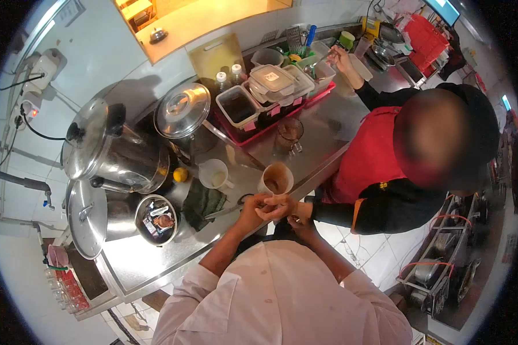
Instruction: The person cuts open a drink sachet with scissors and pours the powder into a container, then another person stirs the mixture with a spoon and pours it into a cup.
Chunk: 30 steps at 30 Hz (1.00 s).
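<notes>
A white plastic cup [274,178] with brown residue inside stands at the counter's front edge, its lower part hidden by hands. My left hand [252,211] is just below it with curled fingers, meeting a co-worker's hand [281,208]; whatever it grips is hidden. My right hand [303,226] is beneath the co-worker's wrist, fingers bent and partly covered. Left of the cup is a whitish jug [214,173] with a handle. A dark green cloth [204,202] lies beside it. Farther back stands a clear glass mug [289,133].
Large steel pots [129,158], a lidded saucepan [183,112] and a steel bowl [156,221] of small packets fill the left counter. A pink tray [244,138] holds food containers. The co-worker in a red apron [365,146] stands close on the right, holding a spoon in the other hand.
</notes>
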Available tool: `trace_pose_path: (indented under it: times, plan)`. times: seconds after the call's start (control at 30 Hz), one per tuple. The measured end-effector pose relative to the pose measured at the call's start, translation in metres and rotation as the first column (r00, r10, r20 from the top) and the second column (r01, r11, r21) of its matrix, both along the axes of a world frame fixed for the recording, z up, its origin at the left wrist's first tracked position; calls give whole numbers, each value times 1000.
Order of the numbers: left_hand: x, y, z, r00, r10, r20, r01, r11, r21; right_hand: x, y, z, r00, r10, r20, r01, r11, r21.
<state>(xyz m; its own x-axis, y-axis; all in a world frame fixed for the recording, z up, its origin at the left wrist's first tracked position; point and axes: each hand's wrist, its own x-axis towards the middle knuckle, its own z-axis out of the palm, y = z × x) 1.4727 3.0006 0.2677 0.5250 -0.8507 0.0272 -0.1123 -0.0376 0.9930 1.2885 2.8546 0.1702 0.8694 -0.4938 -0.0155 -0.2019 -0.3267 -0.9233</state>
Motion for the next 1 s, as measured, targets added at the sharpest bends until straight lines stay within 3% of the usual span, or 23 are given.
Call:
trace_pose_path:
  times: [0.07, 0.13, 0.23, 0.3, 0.37, 0.47, 0.63, 0.7, 1.0]
  plan:
    - [-8, -18, -5, 990, 0, -139, 1, 1000, 8, -6, -5, 13, 999, 10, -38, -10, 1000, -3]
    - [-13, -31, -6, 981, -31, -192, 33, 999, 7, -15, -13, 36, 946, 64, -318, -64, 998, 11]
    - [-20, -42, -8, 955, -50, -293, 42, 999, -32, -21, -24, 38, 919, 128, -373, -106, 991, 80]
    - [-24, -42, -10, 939, -38, -343, 18, 998, -60, -26, -29, 38, 921, 135, -366, -113, 990, 83]
    - [-24, -31, -11, 957, 75, -281, -36, 990, 138, -28, -31, 43, 919, 144, -366, -119, 989, 91]
    - [-18, -4, -15, 959, 104, -263, -45, 974, 223, -25, -34, 46, 943, 133, -306, -114, 990, 80]
    - [-25, 35, -16, 914, 256, -315, -177, 950, 259, -15, -37, 31, 954, 161, -253, -151, 987, 58]
    - [-28, 48, -24, 879, 323, -350, -273, 944, 184, -10, -38, 29, 952, 177, -248, -170, 984, 50]
    - [-25, 88, -26, 835, 436, -337, -383, 899, 215, 1, -31, 13, 963, 237, -130, -246, 967, -60]
